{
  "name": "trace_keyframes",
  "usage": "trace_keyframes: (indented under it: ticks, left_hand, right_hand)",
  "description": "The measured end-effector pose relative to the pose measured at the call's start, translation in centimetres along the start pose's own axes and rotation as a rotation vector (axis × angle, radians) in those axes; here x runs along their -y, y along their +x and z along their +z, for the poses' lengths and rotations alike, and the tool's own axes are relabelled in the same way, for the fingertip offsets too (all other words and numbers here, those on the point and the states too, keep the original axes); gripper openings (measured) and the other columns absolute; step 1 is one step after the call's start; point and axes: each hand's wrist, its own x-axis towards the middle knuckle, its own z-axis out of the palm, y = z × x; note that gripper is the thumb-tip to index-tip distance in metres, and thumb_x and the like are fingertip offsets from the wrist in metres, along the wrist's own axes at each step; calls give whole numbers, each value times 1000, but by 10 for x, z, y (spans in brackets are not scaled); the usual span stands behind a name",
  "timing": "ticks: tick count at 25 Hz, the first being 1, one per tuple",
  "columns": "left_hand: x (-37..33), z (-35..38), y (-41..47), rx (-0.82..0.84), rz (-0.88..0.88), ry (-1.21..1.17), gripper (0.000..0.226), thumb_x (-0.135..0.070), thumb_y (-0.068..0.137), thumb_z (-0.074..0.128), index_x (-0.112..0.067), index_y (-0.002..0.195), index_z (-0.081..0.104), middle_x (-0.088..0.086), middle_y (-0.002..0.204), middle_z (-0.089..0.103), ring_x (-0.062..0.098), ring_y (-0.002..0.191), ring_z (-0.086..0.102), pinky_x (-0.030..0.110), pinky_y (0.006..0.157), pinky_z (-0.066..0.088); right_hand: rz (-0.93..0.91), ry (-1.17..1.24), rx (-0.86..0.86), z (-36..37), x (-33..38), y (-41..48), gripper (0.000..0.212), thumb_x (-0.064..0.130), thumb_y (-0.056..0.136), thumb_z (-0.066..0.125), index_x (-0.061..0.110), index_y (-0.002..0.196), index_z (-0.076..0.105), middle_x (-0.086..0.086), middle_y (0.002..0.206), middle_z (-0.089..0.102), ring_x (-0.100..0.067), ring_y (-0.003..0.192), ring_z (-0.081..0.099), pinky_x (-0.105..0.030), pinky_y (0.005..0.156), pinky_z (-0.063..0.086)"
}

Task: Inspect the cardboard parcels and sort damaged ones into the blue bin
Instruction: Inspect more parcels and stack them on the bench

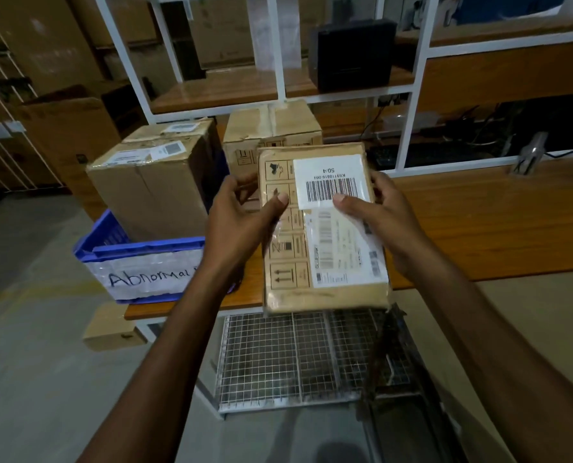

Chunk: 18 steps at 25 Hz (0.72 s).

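I hold a flat cardboard parcel (283, 290) upright in front of me, above the table's front edge. It carries a white barcode label, a shipping label and printed handling symbols. My left hand (241, 218) grips its left edge with the thumb on the front. My right hand (383, 215) grips the right edge, thumb pressed on the barcode label. The blue bin (111, 248), labelled "Abnormal", stands at the table's left end. A large cardboard parcel (151, 185) sits inside it.
Another cardboard box (271, 128) stands on the wooden table (479, 222) behind the held parcel. A white shelf frame (278, 61) rises at the back with a black device (352, 55) on it. A wire-mesh cage (295, 359) sits under the table. A small box (111, 329) lies on the floor.
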Motion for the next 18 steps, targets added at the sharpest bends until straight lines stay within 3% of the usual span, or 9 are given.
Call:
trace_keyframes:
  ticks: [2, 4, 6, 8, 11, 13, 15, 17, 18]
  left_hand:
    - [1, 0, 6, 111, -30, 16, 63, -22, 92, 80, -27, 147, 52, -14, 137, 63, 4, 126, 63, 30, 97, 59]
    - [8, 1, 9, 254, -84, 2, 72, -14, 93, 77, -32, 156, 46, -19, 135, 61, 4, 122, 66, 19, 84, 60]
    - [19, 0, 11, 358, -122, -6, 85, -19, 89, 84, -39, 159, 41, -12, 150, 54, 9, 132, 61, 25, 92, 60]
    - [25, -4, 15, 402, -102, 55, 99, -37, 81, 90, -49, 160, 32, -12, 164, 39, 11, 143, 51, 38, 108, 54]
    - [24, -4, 17, 311, -99, 97, 96, -49, 81, 85, -44, 161, 31, -10, 159, 45, 9, 137, 55, 43, 112, 51]
    - [25, -1, 18, 194, -100, 110, 92, -48, 84, 84, -37, 160, 33, -14, 142, 57, 0, 122, 62, 37, 106, 55]
    - [24, 1, 18, 85, -110, 129, 85, -50, 84, 85, -37, 154, 39, -20, 125, 60, 0, 117, 63, 34, 98, 58]
    - [25, -3, 15, 107, -160, 39, 80, -39, 87, 84, -37, 154, 39, -25, 119, 57, -9, 113, 63, 21, 86, 59]
    - [27, -7, 11, 204, -183, 9, 83, -31, 90, 82, -38, 158, 35, -29, 120, 54, -19, 106, 61, 12, 80, 56]
  right_hand:
    - [23, 37, 65, 3, -3, 5, 55, 28, 92, 77, 33, 142, 53, 3, 121, 75, -18, 102, 76, -53, 91, 61]
    - [17, 46, 81, 9, -7, 9, 62, 23, 94, 75, 34, 149, 48, 4, 128, 72, -16, 106, 75, -49, 91, 62]
    - [3, 30, 68, 16, -10, 13, 73, 26, 94, 76, 34, 156, 39, 5, 136, 67, -16, 110, 73, -45, 89, 63]
    - [-1, -7, -13, 21, -12, 21, 76, 31, 92, 79, 31, 155, 37, 4, 142, 62, -18, 113, 72, -46, 90, 63]
    - [58, 16, 21, 25, -12, 23, 77, 23, 89, 81, 29, 152, 37, 4, 133, 67, -16, 106, 74, -46, 90, 63]
    - [98, 31, 100, 27, -15, 15, 82, 15, 87, 82, 32, 153, 35, 12, 125, 67, -12, 107, 72, -38, 89, 63]
    - [102, 30, 21, 29, -19, 6, 78, 17, 84, 84, 33, 146, 40, 20, 115, 63, -6, 104, 68, -30, 82, 62]
    - [45, -4, -118, 32, -16, 6, 68, 23, 83, 86, 34, 138, 47, 23, 110, 58, -2, 101, 66, -28, 76, 61]
    - [25, -5, -149, 32, -15, 6, 64, 25, 84, 86, 34, 135, 49, 23, 111, 58, -3, 101, 66, -28, 76, 62]
